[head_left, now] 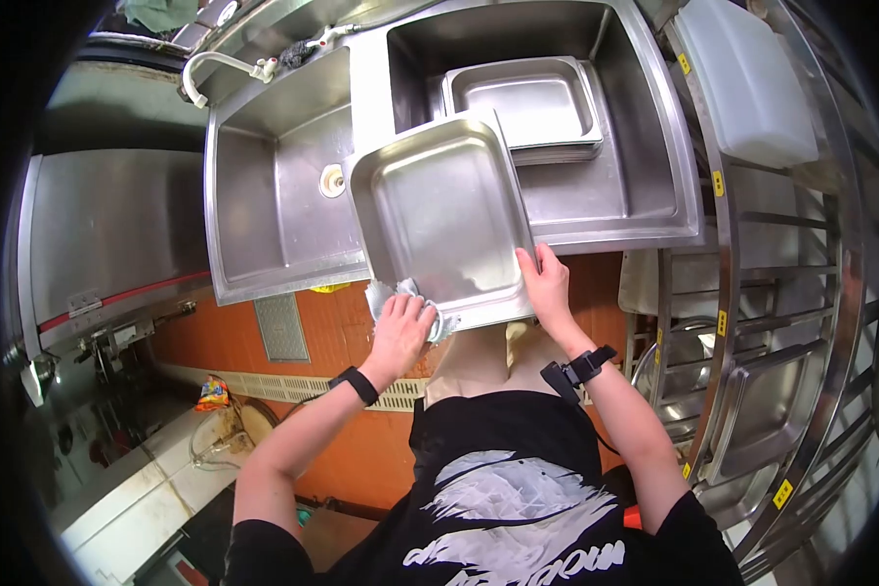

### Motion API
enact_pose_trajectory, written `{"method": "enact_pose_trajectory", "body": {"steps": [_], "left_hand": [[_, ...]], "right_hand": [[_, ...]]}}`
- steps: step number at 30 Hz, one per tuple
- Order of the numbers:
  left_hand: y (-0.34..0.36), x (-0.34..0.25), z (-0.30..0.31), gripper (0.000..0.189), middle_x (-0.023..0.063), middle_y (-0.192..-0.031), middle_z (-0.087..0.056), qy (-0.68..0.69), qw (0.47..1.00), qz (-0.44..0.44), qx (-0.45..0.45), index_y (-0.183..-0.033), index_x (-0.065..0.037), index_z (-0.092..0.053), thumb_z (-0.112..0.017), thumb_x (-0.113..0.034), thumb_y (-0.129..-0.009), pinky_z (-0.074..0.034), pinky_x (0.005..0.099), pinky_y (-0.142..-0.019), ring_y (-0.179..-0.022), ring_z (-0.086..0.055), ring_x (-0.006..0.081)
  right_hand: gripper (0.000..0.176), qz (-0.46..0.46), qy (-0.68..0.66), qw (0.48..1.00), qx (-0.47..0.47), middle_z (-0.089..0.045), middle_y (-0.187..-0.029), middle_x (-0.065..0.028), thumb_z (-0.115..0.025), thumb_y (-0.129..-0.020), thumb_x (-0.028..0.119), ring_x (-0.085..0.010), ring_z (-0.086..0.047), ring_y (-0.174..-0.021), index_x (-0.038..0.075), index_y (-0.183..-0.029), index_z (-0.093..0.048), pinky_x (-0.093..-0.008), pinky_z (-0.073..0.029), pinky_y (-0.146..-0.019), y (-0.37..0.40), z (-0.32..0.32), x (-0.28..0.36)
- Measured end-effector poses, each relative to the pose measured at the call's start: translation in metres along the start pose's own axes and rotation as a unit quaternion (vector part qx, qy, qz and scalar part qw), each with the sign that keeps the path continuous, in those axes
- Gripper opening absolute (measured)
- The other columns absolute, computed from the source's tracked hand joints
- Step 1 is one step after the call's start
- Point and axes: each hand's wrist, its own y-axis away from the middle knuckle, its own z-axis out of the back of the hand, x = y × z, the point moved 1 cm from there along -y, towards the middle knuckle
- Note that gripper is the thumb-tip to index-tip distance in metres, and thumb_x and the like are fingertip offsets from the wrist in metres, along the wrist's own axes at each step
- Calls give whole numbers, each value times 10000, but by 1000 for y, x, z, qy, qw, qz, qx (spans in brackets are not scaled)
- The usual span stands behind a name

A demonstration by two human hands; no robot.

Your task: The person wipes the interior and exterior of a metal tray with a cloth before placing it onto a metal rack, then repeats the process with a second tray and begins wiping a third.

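Note:
A rectangular stainless steel pan (443, 210) is tilted over the front of the double sink, its inside facing me. My right hand (547, 283) grips the pan's right rim near the lower corner, thumb on the inner side. At the lower left corner my left hand (402, 334) is closed on a pale grey-blue cloth (407, 291), pressed against the rim. Part of the cloth is hidden under the fingers. Behind the held pan, a stack of similar steel pans (525, 101) lies in the right basin.
The left basin (303, 186) has a drain and a white faucet (227, 61) at its back. To the right stands a metal rack (725, 293) with a white plastic container (747, 83) and steel pans (767, 410). A steel cabinet (117, 234) stands at left.

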Motion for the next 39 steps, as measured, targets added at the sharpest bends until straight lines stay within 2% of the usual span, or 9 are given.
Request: {"method": "enact_pose_trajectory", "body": {"steps": [11,16,20,22,26,28,32,36,39], "left_hand": [[-19,-21,96,494,75,-930,-535,3,986,-111,-124,-993,-96,-594,-691,-40,-512,-419,386,-801,-887,-517,266],[-33,-44,183,446,123,-902,-536,76,978,-110,-163,-995,-27,-584,-695,-1,-564,-444,368,-767,-853,-528,304],[-33,-52,212,350,8,-952,-606,546,815,92,-170,-1124,-2,-570,-694,-117,-818,-445,283,-783,-882,-541,103],[-29,-59,225,442,15,-1015,-607,635,739,132,-180,-1187,-9,-550,-709,-149,-799,-427,279,-833,-922,-543,110],[-24,-85,252,457,57,-1091,-608,741,639,77,-192,-1214,-22,-532,-686,-216,-829,-430,299,-891,-982,-568,157],[-33,-83,250,525,56,-1166,-574,750,635,66,-173,-1269,-42,-487,-672,-259,-829,-408,316,-922,-1056,-536,172],[-55,-57,232,556,38,-1243,-535,768,629,29,-115,-1341,-78,-425,-645,-272,-869,-402,334,-958,-1131,-500,166],[-87,-12,206,428,37,-1144,-595,715,695,4,-73,-1261,-39,-513,-618,-247,-901,-446,299,-899,-1027,-561,145],[-106,3,193,355,43,-970,-652,717,691,64,-67,-1106,-26,-623,-659,-292,-874,-464,297,-783,-888,-572,116]], "right_hand": [[283,19,-96,994,54,-365,-596,-32,-628,-850,130,-89,-324,-594,20,-705,-410,-274,-328,-510,-47,74,78],[321,-58,-347,921,169,-420,-581,30,-485,-960,306,-61,-382,-441,85,-727,-482,-236,-371,-391,-82,148,171],[312,70,-332,940,-40,-463,-630,-12,-454,-975,314,-78,-425,-460,63,-792,-482,-248,-409,-396,-100,180,147],[286,42,-258,955,-139,-544,-823,-34,-460,-974,338,-95,-516,-691,59,-1012,-510,-249,-475,-628,-93,189,114],[547,-77,-275,956,-66,-507,-1237,-34,-331,-979,506,-148,-481,-1087,93,-1330,-399,-303,-398,-912,-72,194,13],[639,-19,-493,870,5,-389,-1399,-74,-255,-983,510,-213,-360,-1287,41,-1417,-275,-371,-286,-1073,-49,185,25],[563,37,-450,891,42,-471,-1318,-80,-319,-997,440,-189,-464,-1188,15,-1363,-359,-346,-384,-994,-22,207,62],[406,119,-453,883,19,-560,-1206,-53,-422,-983,285,-169,-544,-1081,0,-1268,-473,-325,-456,-904,-35,228,73],[476,78,-477,875,20,-582,-1173,-74,-407,-989,384,-160,-559,-1057,-6,-1248,-490,-310,-451,-912,-27,238,103]]}}
